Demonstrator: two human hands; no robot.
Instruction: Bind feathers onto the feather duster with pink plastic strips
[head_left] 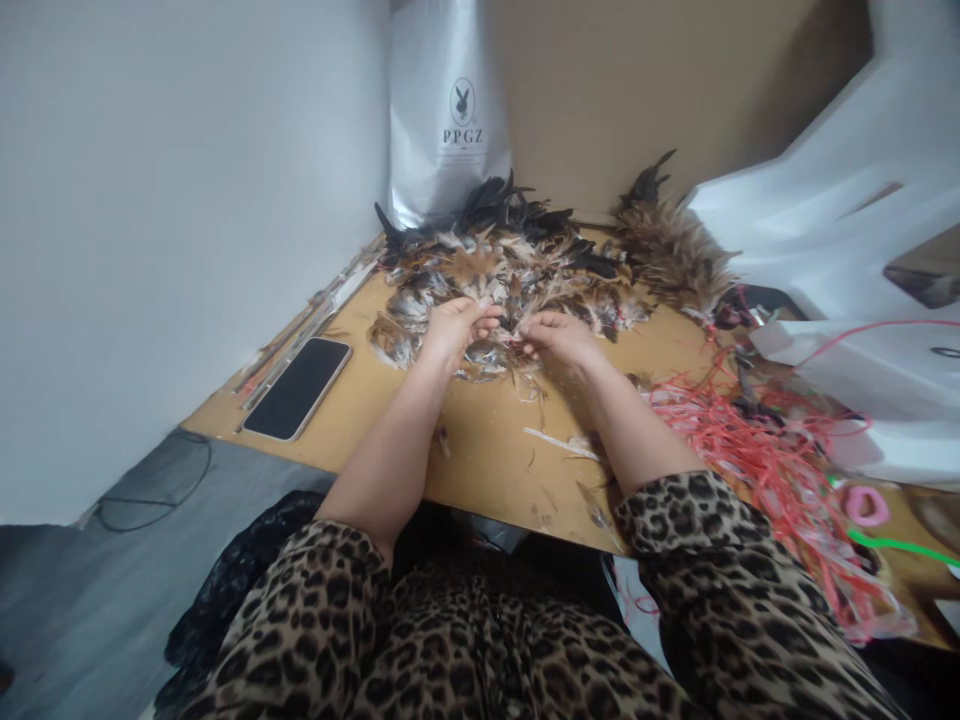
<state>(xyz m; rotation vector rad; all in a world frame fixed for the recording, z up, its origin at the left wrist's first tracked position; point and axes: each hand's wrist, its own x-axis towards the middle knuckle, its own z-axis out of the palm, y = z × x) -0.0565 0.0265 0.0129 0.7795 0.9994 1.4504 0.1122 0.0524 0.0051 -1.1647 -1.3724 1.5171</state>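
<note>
Only one readable mark here: black capital letters "PPGZ" printed on the white bag point(448, 110) standing against the back wall, behind the feather pile. Just above the letters, a small oval emblem with a rabbit head and bow tie, also in black. Under the letters, a thin line of tiny print, too small to read. Nothing legible on the phone point(298, 388) lying screen-up and dark on the desk point(487, 450). No text visible on the white sheets to the right or anywhere else.
</note>
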